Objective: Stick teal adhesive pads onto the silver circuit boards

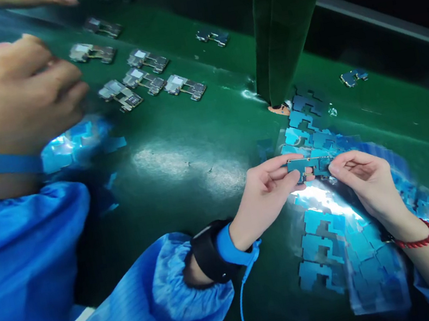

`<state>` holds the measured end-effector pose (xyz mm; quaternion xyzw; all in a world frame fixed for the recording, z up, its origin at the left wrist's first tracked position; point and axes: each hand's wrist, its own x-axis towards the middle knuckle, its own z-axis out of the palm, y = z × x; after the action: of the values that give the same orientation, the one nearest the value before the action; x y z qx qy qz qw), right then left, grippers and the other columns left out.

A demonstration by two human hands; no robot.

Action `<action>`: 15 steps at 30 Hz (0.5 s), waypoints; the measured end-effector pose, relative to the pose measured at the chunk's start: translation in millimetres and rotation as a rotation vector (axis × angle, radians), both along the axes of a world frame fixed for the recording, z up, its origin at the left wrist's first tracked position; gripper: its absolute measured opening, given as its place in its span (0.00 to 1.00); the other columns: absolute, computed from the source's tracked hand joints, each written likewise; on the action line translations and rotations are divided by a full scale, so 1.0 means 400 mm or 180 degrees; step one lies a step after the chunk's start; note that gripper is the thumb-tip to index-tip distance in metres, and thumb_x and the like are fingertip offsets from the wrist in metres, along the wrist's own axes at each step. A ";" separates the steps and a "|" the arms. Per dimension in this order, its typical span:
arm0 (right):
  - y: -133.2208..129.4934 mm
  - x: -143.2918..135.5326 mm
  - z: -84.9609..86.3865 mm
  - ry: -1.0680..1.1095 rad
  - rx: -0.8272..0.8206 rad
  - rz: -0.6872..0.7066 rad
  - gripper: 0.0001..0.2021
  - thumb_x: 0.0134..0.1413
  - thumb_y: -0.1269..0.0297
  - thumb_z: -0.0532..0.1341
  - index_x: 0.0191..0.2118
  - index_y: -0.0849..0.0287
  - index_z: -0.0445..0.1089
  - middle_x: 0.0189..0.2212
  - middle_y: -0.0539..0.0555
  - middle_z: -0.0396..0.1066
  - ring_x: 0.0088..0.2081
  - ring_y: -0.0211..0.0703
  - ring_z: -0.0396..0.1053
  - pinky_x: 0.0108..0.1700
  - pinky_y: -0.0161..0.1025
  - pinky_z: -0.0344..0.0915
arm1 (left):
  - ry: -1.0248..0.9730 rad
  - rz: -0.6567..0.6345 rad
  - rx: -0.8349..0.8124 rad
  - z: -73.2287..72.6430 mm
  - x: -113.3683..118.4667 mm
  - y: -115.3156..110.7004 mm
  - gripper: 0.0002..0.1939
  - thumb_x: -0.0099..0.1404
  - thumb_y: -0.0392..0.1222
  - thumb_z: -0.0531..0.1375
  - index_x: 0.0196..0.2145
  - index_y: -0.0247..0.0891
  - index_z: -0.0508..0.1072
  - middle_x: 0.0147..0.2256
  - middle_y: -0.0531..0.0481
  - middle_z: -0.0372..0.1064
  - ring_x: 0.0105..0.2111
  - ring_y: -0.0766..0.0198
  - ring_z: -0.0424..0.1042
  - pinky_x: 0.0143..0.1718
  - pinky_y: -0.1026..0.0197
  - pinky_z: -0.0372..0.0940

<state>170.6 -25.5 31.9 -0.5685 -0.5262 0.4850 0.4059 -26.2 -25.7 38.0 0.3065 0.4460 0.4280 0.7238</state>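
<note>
My left hand [268, 195] pinches one end of a small circuit board [310, 167] between thumb and fingers. The fingers of my right hand [365, 178] are closed on its other end, so the board is held level between both hands. It has a notched outline with a gap near its middle. Beneath it lie many cut-out blue film pieces [321, 226], some on clear sheets [381, 294]. Glare hides part of the film just under my hands.
A co-worker's hand [15, 90] is at the left, near loose blue film [74, 143]. Several circuit boards [185, 86] lie on the green mat [176, 134]. A dark green post [278, 27] rises behind the film. Single boards [213, 37] lie farther back.
</note>
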 end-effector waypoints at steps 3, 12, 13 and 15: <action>0.000 0.000 0.001 0.0050 -0.0060 -0.0028 0.06 0.49 0.60 0.69 0.30 0.56 0.75 0.26 0.51 0.74 0.27 0.36 0.68 0.30 0.33 0.67 | 0.0022 0.0000 -0.0019 0.003 0.001 0.000 0.14 0.59 0.38 0.64 0.44 0.33 0.73 0.33 0.47 0.80 0.37 0.59 0.79 0.39 0.63 0.75; -0.002 0.007 -0.003 0.0355 -0.0203 -0.0094 0.09 0.54 0.58 0.66 0.30 0.58 0.73 0.24 0.49 0.69 0.26 0.34 0.64 0.29 0.31 0.63 | -0.0144 0.0075 -0.0053 -0.003 -0.001 0.000 0.14 0.59 0.38 0.64 0.43 0.34 0.74 0.33 0.48 0.80 0.37 0.59 0.80 0.39 0.61 0.75; -0.002 0.006 -0.004 0.0372 -0.0190 -0.0080 0.09 0.55 0.57 0.65 0.31 0.57 0.73 0.23 0.49 0.69 0.27 0.34 0.64 0.30 0.31 0.62 | -0.0162 0.0074 -0.0065 -0.004 -0.001 0.000 0.14 0.59 0.38 0.64 0.43 0.34 0.74 0.33 0.48 0.80 0.37 0.59 0.80 0.40 0.61 0.75; -0.001 0.002 -0.003 0.0379 -0.0142 -0.0046 0.10 0.56 0.55 0.64 0.33 0.57 0.73 0.23 0.48 0.68 0.26 0.34 0.64 0.30 0.30 0.62 | -0.0176 0.0064 -0.0091 -0.006 0.000 0.000 0.14 0.58 0.38 0.64 0.43 0.33 0.74 0.33 0.48 0.80 0.36 0.59 0.80 0.40 0.60 0.75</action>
<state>171.2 -26.0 30.7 -0.5513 -0.4860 0.5267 0.4272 -26.1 -25.7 35.5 0.2797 0.4350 0.4371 0.7358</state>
